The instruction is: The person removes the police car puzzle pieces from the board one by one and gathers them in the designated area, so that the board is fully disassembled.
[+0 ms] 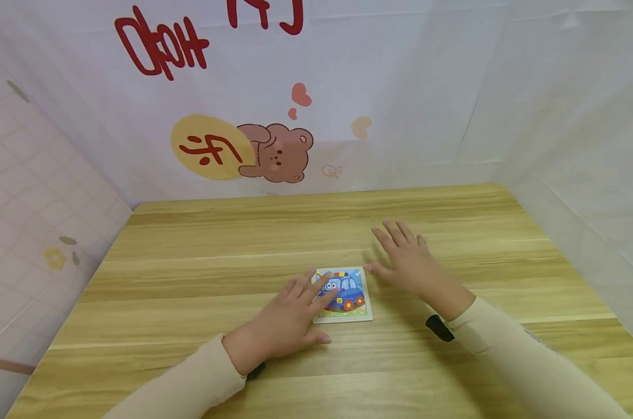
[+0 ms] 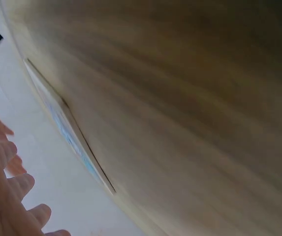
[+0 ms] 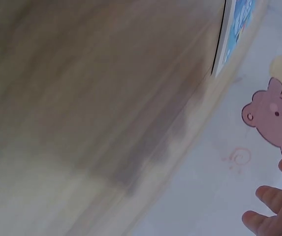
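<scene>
From the head view, your left hand (image 1: 287,323) lies flat, fingers straight, on the puzzle board (image 1: 345,295), which looks fully assembled; your right hand (image 1: 408,262) rests spread at its 2 o'clock. The left wrist view shows the board edge-on (image 2: 69,135); the right wrist view glimpses it at 1 o'clock (image 3: 235,30).

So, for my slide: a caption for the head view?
Left hand rests on a car puzzle; right hand hovers open beside it.

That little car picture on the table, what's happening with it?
A person sits at a wooden table with a small square car puzzle lying flat on it. Their left hand rests on the puzzle's left side, fingers straight across the picture. Their right hand lies open on the table just right of the puzzle, its thumb near the corner. A bear sticker decorates the wall behind.
</scene>
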Motion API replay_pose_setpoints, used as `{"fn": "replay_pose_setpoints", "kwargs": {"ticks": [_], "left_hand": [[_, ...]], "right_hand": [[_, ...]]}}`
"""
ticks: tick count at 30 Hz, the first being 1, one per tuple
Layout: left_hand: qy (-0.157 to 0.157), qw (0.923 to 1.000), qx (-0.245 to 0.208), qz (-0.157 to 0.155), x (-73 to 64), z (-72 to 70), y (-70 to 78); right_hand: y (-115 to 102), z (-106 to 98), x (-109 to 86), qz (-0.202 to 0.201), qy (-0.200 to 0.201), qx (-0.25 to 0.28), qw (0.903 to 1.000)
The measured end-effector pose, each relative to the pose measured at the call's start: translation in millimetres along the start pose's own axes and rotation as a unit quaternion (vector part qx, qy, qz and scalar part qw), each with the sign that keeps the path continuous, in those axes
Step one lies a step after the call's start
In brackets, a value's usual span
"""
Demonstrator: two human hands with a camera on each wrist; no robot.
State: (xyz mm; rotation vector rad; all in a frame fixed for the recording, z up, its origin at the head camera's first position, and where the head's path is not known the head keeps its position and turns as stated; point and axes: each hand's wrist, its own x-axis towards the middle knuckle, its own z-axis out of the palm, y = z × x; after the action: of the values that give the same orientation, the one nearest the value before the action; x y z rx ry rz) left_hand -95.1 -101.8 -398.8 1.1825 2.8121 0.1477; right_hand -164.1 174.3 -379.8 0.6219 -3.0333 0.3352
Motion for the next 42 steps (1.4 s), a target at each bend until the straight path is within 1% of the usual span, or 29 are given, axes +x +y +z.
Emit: {"fn": "replay_pose_setpoints", "kwargs": {"ticks": [4,8,12,18,22,26,29,32,38,42], "left_hand": [[-0.023,0.9993,0.016,0.024,4.6,1.6,6.3],[-0.033,0.9972,0.039,0.054,8.5,0.9,13.3],[-0.047,0.9943,0.061,0.074,12.7,2.1,17.5],[-0.053,0.9913,0.072,0.096,17.6,7.3,20.3],[-0.064,0.9898,0.074,0.104,19.2,7.8,22.0],[-0.082,0.9883,0.08,0.101,20.0,6.1,23.4],[-0.1,0.987,0.08,0.097,20.1,4.7,23.8],[-0.109,0.986,0.08,0.098,19.9,5.1,23.6],[-0.102,0.9851,0.091,0.105,20.3,9.6,22.0],[-0.1,0.985,0.092,0.106,19.6,8.6,23.0]], "right_hand": [[-6.7,3.0,3.1,-0.011,-0.005,0.001,0.9999],[-12.8,5.4,6.2,-0.025,-0.006,0.004,0.9997],[-19.3,6.8,9.4,-0.038,-0.006,0.009,0.9992],[-29.3,9.1,13.9,-0.056,-0.013,0.017,0.9982],[-36.0,12.6,16.8,-0.063,-0.018,0.024,0.9975],[-41.7,16.7,19.0,-0.067,-0.028,0.034,0.9968],[-45.6,17.9,19.8,-0.072,-0.037,0.05,0.9955],[-49.8,17.9,20.8,-0.077,-0.045,0.077,0.993],[-57.3,20.4,25.1,-0.076,-0.067,0.116,0.9881],[-60.6,21.5,28.3,-0.074,-0.089,0.14,0.9833]]}}
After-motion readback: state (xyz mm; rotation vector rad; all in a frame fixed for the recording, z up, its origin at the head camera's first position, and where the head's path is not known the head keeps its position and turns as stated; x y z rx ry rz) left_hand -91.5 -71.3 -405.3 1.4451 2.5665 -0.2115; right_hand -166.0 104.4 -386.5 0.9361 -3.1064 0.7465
